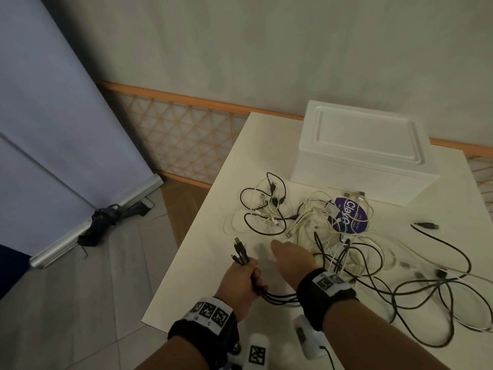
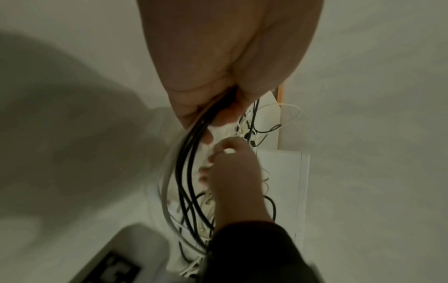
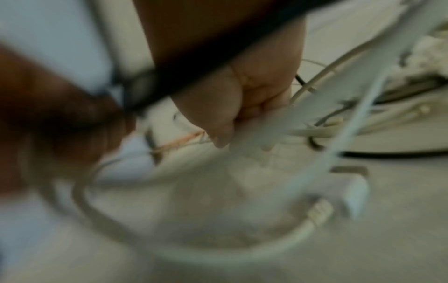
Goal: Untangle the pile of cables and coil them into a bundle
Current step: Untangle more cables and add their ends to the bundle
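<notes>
A tangled pile of black and white cables (image 1: 320, 231) sprawls over the white table (image 1: 200, 276). My left hand (image 1: 240, 279) grips a bunch of black cables (image 1: 241, 253) near the table's front left, their plugs sticking up out of the fist. In the left wrist view these black cables (image 2: 189, 153) trail from the left hand (image 2: 218, 76) down toward the pile. My right hand (image 1: 290, 259) lies palm down at the pile's near edge, fingers curled under. The blurred right wrist view shows the right hand (image 3: 242, 95) pinching a white cable (image 3: 254, 137).
A white lidded box (image 1: 360, 150) stands at the back of the table. A purple round disc (image 1: 349, 214) lies under the pile. One loose black cable with a plug (image 1: 424, 225) runs along the right side. A pale screen (image 1: 53, 129) leans left of the table, over the tiled floor.
</notes>
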Demonstrator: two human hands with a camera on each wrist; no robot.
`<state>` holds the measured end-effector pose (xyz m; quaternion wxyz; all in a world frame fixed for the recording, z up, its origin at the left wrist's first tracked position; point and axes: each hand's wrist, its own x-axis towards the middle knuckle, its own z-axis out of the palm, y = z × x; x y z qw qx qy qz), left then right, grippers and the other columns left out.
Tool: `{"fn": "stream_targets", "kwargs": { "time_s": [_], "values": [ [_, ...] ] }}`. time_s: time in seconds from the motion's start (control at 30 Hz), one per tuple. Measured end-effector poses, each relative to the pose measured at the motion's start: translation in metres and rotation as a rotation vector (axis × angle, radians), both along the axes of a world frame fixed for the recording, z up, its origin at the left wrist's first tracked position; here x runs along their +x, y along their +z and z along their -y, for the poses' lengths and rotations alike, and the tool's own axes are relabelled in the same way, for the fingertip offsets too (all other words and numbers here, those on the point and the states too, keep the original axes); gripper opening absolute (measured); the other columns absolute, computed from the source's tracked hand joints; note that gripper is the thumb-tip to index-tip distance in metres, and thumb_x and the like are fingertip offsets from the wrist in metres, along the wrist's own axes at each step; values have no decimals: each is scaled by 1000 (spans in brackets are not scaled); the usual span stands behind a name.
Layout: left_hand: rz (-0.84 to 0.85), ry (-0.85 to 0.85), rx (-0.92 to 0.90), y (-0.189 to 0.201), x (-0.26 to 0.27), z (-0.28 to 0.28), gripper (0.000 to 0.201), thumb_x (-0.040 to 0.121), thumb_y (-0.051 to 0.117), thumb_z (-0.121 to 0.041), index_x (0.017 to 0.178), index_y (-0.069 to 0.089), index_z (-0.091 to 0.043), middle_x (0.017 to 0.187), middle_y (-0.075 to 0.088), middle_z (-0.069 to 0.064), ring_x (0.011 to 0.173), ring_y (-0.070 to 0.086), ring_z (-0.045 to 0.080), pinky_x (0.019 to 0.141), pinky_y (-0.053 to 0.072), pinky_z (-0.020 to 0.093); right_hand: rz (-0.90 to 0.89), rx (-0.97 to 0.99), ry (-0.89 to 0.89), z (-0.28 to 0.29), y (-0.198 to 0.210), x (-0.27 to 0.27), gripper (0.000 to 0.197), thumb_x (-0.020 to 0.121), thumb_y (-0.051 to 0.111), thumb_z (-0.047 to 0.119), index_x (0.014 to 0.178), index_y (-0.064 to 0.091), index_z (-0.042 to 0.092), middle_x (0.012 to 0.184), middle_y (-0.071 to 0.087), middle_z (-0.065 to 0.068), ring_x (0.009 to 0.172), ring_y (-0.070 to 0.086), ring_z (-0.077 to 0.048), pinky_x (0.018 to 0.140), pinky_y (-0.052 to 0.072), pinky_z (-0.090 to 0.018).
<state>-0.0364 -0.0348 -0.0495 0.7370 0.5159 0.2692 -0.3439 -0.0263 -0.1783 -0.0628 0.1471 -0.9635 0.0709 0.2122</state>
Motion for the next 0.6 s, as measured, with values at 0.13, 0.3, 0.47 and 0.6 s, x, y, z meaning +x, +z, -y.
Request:
{"fn": "stream_targets", "kwargs": {
  "time_s": [0.13, 0.3, 0.47, 0.6],
  "values": [
    [42, -39, 98, 2, 19, 6, 12, 98, 44, -11, 88, 51, -11, 66, 44, 1, 47, 32, 12, 48, 36, 27, 258, 924, -736, 7, 31, 1, 11, 89, 54, 12, 86, 64, 8, 86, 69, -12, 79, 68, -22, 77, 55, -38],
    [127, -166, 165, 7, 30, 22, 17, 97, 47, -15, 83, 54, -10, 67, 47, 2, 46, 35, 13, 47, 37, 27, 396, 1003, -888, 25, 52, 3, 14, 84, 65, 18, 77, 67, 6, 75, 69, -12, 75, 68, -29, 73, 55, -38],
    [265, -276, 488, -22, 47, 20, 22, 91, 50, -25, 77, 57, -10, 61, 53, 10, 64, 53, 27, 68, 51, 46, 86, 331, -428, 33, 10, 4, 27, 84, 49, 8, 100, 67, 21, 109, 66, -3, 102, 63, -22, 88, 53, -35],
    [178, -350, 425, -77, 55, 15, 26, 70, 59, -31, 86, 70, -14, 83, 71, 16, 78, 66, 34, 79, 56, 49, -9, 75, -44, 18, -13, -1, 43, 92, 37, 6, 132, 49, 18, 128, 54, -10, 118, 52, -28, 96, 44, -36]
  ]
}}
